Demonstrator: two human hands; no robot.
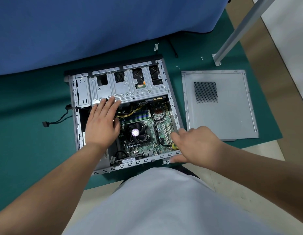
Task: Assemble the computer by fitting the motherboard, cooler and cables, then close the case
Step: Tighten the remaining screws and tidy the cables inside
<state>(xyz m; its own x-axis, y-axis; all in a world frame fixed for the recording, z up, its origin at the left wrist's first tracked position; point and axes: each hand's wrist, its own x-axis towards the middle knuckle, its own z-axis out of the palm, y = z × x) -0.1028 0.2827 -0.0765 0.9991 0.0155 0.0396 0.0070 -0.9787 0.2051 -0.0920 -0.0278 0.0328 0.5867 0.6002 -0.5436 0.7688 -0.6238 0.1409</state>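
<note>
While lying open on its side on the green worktop (28, 133), case (164, 78) with side panel (221, 116) off, flat just to its right. Motherboard (157, 133) seated inside, black cooler (136, 133) with round pale hub on it, yellow and black cables (128, 112) above. Drive cage (127, 89) across the far end. Left hand (103, 122) flat, fingers straight, tips on the cage edge, hiding the board's left part. Right hand (196, 146) relaxed, fingers extended, holding nothing, over the case's near right corner, covering the slots there. Black cable (55, 122) trailing out the left wall. Small screws (201, 58) beyond the panel, hard to make out.
</note>
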